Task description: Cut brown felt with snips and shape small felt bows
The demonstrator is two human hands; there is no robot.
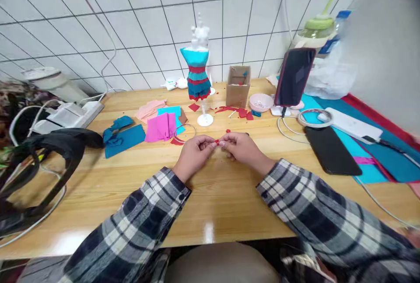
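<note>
While the clothed mannequin (197,59) stands upright on the bench (213,200), your left hand (194,152) and right hand (243,147), nearly closed, jointly pinch a small red piece (217,142).

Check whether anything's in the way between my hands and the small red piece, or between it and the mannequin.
Nothing visible is. The left hand and right hand both hold the small red piece; the mannequin stands beyond it, with a red scrap off to the right.

Black, grey and white plaid sleeves (138,213) set off a red scrap (217,142); the dress (198,77) (turquoise-topped, I see) bands teal with red.
</note>
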